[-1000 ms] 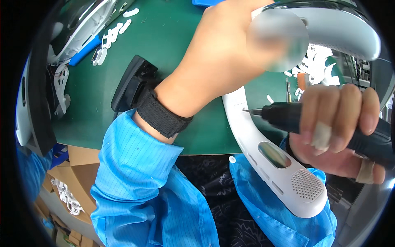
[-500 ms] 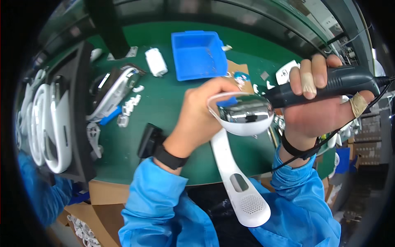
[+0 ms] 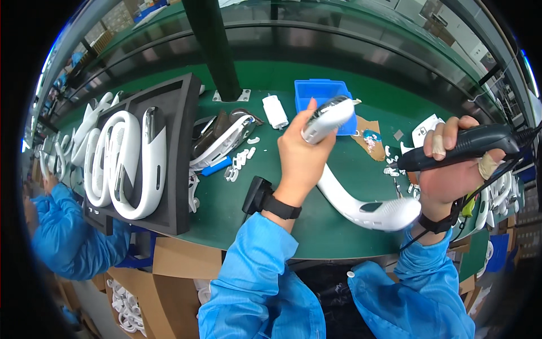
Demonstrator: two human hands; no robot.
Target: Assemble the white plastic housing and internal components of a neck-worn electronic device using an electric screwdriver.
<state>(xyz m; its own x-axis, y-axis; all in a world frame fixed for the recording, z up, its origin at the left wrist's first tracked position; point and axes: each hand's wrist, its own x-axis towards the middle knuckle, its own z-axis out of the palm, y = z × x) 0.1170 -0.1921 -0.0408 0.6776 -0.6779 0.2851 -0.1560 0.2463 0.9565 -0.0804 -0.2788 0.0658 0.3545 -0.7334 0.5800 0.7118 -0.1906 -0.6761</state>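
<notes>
My left hand (image 3: pixel 302 161) is closed around a white curved plastic housing (image 3: pixel 358 209) with a shiny chrome end. The chrome end points up past my fingers. From under the hand, the white arm curves down and right to a wider end with an oval slot. My right hand (image 3: pixel 451 178) grips a black electric screwdriver (image 3: pixel 466 148) whose tip points left, apart from the housing. A cable runs from its back end toward the right edge. Small white parts (image 3: pixel 390 169) lie beyond the tip on the green table (image 3: pixel 265 231).
A black foam tray (image 3: pixel 182 164) at left holds several white curved housings. Behind my left hand stand a blue bin (image 3: pixel 316 87) and a white block (image 3: pixel 275 112). A dark post (image 3: pixel 217 56) rises at the back. Another person in blue (image 3: pixel 79 237) is at far left.
My head view has swung left, bringing the tray and another person further in. The housing has turned and moved away from the screwdriver. Both hands keep their grips.
</notes>
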